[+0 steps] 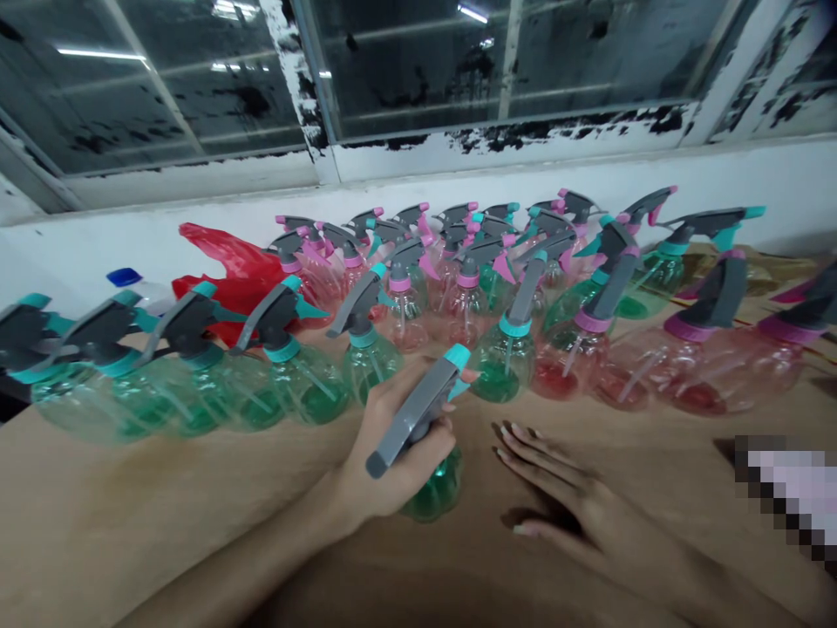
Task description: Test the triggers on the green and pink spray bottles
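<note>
My left hand [392, 436] is wrapped round the neck and trigger of a green spray bottle [437, 493] with a grey head and a teal nozzle. The bottle's nozzle points up and to the right, and its lower body shows below my fingers. To the right, my right hand [575, 497] lies with its fingers stretched out over the wooden table [497, 576], holding nothing. Just beyond both hands stands another green spray bottle [503, 371], and a pink spray bottle [555, 371] is beside it.
A row of green spray bottles [320, 397] runs to the left, pink ones [628, 384] to the right. Behind are more bottles, a red plastic bag [226, 262] and a blue-capped bottle [147, 292]. A wall with windows [510, 70] bounds the back. A blurred-out patch [794, 488] lies right.
</note>
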The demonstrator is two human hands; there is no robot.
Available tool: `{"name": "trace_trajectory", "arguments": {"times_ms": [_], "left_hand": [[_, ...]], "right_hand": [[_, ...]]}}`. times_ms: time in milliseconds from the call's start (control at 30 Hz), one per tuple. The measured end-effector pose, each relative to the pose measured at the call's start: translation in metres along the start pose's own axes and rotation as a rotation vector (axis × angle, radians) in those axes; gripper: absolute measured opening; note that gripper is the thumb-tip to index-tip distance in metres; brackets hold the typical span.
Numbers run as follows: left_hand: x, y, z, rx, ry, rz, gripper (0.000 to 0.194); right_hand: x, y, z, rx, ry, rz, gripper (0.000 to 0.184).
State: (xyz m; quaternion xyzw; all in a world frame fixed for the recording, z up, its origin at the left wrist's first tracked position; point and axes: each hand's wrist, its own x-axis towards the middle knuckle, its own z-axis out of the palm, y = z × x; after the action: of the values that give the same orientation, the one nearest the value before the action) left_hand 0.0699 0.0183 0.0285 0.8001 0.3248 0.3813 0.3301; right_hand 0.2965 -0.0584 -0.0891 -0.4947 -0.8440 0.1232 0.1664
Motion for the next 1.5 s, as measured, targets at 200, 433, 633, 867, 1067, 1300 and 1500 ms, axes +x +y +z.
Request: {"name": "trace_trajectory", "arguments": {"times_ms": [200, 433, 633, 867, 1067, 1300, 1500], "left_hand": [[0.0003, -0.0008, 0.0007, 0.016, 0.024, 0.047, 0.035], [0.0019, -0.0007, -0.0006, 0.038, 0.022, 0.097, 0.034], [0.0018, -0.0003, -0.0016, 0.062, 0.03, 0.118, 0.033], [0.0002, -0.0016, -0.0019, 0.069, 0.012, 0.122, 0.028], [0.0014, 0.0002, -0.0031, 0.111, -0.009, 0.126, 0.02], [0.0028, -0.0001, -0.0033, 0.09, -0.008, 0.136, 0.019], [0.0038, 0.0008, -0.004, 0.089, -0.018, 0.14, 0.019]], "right_hand": [[0.0007, 0.0001, -0.0002, 0.033, 0.006, 0.0, 0.061], [-0.0002, 0.0022, 0.0015, -0.017, -0.02, 0.0, 0.061], [-0.0002, 0.0029, 0.0023, -0.049, -0.03, -0.011, 0.06], [-0.0007, 0.0018, 0.0015, -0.018, -0.019, 0.001, 0.06], [0.0005, 0.0007, -0.001, -0.003, -0.022, 0.006, 0.06], [0.0018, -0.0002, -0.0008, -0.006, -0.019, -0.007, 0.06], [0.0002, 0.0019, 0.0014, 0.002, -0.008, 0.001, 0.06]]}}
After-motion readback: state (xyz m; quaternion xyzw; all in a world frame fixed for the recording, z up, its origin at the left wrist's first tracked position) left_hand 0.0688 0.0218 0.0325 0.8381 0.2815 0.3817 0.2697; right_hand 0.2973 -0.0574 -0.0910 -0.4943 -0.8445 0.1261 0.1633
